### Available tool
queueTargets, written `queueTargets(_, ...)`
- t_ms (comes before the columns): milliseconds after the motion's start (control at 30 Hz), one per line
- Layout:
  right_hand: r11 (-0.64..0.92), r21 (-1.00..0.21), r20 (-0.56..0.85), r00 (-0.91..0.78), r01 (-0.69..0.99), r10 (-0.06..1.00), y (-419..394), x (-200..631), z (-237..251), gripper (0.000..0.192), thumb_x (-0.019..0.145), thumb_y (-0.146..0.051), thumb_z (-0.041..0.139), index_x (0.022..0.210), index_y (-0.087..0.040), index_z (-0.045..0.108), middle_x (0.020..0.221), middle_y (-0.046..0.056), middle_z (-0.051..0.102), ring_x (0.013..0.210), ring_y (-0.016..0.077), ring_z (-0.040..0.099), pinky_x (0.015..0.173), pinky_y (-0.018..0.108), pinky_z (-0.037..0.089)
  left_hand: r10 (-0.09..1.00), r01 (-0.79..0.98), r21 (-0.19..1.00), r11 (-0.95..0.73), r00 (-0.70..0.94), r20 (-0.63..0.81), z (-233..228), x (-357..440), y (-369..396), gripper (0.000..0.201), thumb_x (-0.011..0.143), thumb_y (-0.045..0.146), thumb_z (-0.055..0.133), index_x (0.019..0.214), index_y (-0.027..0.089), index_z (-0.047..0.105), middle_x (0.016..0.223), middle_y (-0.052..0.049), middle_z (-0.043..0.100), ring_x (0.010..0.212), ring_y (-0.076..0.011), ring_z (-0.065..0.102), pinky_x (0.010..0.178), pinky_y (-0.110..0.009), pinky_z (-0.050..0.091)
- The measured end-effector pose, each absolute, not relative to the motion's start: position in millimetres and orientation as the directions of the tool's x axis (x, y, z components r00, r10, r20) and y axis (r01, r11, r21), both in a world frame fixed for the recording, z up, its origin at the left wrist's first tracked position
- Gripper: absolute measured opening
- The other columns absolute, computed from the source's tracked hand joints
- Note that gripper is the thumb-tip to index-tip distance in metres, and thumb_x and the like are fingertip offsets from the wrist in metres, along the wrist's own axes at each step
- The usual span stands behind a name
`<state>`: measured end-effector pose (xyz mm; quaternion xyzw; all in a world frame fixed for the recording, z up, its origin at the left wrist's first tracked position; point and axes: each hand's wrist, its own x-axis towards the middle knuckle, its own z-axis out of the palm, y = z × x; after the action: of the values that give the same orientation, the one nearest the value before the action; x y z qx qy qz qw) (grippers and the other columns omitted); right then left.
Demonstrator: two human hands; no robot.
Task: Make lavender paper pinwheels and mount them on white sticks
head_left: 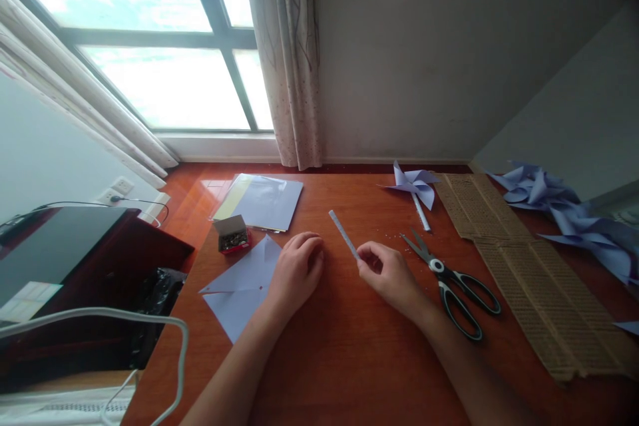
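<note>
A thin rolled paper stick slants up and to the left, its lower end pinched by the thumb and fingers of my right hand. My left hand is closed above the table, fingers curled toward the thumb. Whatever it may hold is hidden. Beside and partly behind that hand lies a pale blue paper square with cuts toward its middle and small holes. Behind it stands a small open red box filled with small metal pieces. Open-bladed scissors with black and grey handles lie right of my right hand.
A finished paper pinwheel on a stick lies at the table's back right. Corrugated cardboard covers the right side, with several more pinwheels beyond. A stack of paper sits back left. A white cable curves at lower left.
</note>
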<state>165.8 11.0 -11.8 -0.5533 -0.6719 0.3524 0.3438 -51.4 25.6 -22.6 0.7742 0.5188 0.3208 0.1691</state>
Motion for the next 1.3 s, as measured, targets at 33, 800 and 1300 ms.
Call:
queueTargets(33,0.151,-0.848,0.091,-0.143,0.507,0.986,11.0,166.3,-12.4,0.007,0.086,-0.023,0.057,0.087,-0.02,0.064,0.081,0.003,0.069,0.073,0.0183,0.063,0.067,0.029,0.05,0.915,0.69,0.606,-0.396,0.24,0.324,-21.6,-51.9,25.1,0.021,0.093,0.015,0.052,0.107,0.021,0.066,0.116,-0.009,0.07,0.108,-0.0243,0.067,0.097,-0.041,0.054)
queueTargets(800,0.202,-0.628,0.091,-0.186,0.752,0.978,7.6,168.4,-17.0,0.01,0.092,-0.027,0.059,0.092,-0.022,0.068,0.087,0.004,0.071,0.078,0.0208,0.066,0.071,0.032,0.044,0.913,0.993,0.116,-0.019,-0.03,0.408,9.5,-152.6,-43.9,0.035,0.095,0.036,0.05,0.121,0.018,0.065,0.126,-0.015,0.069,0.112,-0.037,0.066,0.099,-0.051,0.05)
queueTargets(1300,0.21,-0.616,0.1,-0.189,0.759,0.977,9.7,170.2,-13.5,0.015,0.093,-0.023,0.058,0.103,-0.02,0.069,0.095,0.006,0.071,0.084,0.0211,0.067,0.073,0.031,0.046,0.976,0.677,0.721,0.146,-0.219,0.008,4.2,-160.5,-41.3,0.037,0.08,0.044,0.066,0.108,0.02,0.069,0.104,-0.009,0.075,0.087,-0.0273,0.074,0.077,-0.036,0.057)
